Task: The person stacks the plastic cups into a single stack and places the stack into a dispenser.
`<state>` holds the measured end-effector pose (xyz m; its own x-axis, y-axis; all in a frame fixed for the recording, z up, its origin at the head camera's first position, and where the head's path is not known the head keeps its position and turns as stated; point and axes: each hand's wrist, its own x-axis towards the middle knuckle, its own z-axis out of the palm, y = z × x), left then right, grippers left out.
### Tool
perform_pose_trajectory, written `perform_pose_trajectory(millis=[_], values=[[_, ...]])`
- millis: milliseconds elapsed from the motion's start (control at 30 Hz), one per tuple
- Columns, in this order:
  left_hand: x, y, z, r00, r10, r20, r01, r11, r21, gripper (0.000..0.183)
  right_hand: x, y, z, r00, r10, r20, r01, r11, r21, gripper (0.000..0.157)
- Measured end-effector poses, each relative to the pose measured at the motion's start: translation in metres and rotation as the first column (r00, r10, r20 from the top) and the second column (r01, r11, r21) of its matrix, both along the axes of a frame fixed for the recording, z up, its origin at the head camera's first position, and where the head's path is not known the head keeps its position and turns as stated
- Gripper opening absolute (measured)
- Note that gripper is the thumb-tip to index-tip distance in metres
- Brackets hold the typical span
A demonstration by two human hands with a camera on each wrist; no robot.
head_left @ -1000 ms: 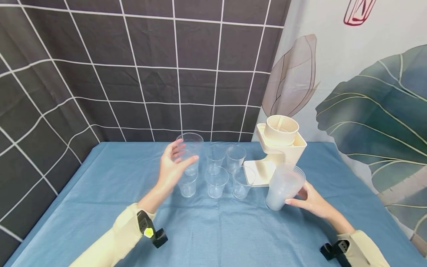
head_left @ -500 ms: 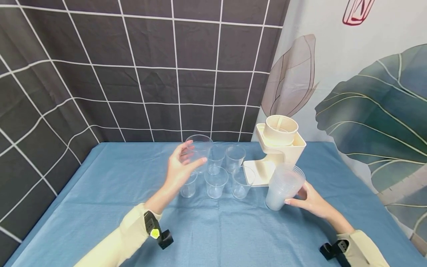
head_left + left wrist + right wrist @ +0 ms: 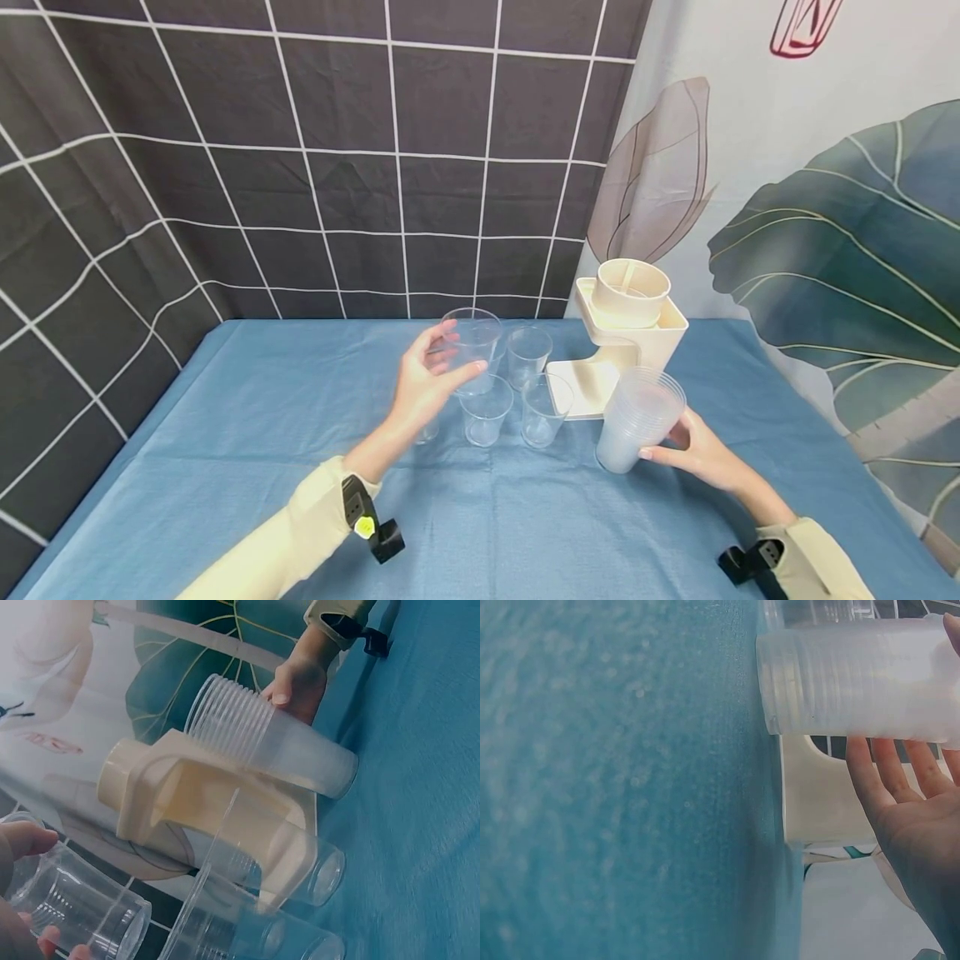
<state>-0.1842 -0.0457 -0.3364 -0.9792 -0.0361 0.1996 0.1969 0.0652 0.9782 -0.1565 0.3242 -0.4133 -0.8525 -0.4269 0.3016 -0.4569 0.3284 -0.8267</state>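
clear plastic cup [image 3: 82,900] is held by the left hand [image 3: 422,390], off the blue cloth [image 3: 487,533] and close to the standing cups [image 3: 483,412]. the right hand [image 3: 707,454] grasps the right side of a stack of cups [image 3: 639,423], just beside the cream stand [image 3: 633,352].

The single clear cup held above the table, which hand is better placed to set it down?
Probably the left hand: it holds the clear cup, close to the standing cups, while the right hand is occupied gripping the cup stack.
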Motion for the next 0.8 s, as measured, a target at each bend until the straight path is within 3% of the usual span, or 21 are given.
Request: perform_pose_trajectory(millis=[800], values=[[0.006,0.028,-0.002,0.995,-0.097,-0.007,0.097,0.995,0.001,0.065,0.000,0.002,-0.002,1.000,-0.008,-0.007,0.009,1.000,0.014,0.078]])
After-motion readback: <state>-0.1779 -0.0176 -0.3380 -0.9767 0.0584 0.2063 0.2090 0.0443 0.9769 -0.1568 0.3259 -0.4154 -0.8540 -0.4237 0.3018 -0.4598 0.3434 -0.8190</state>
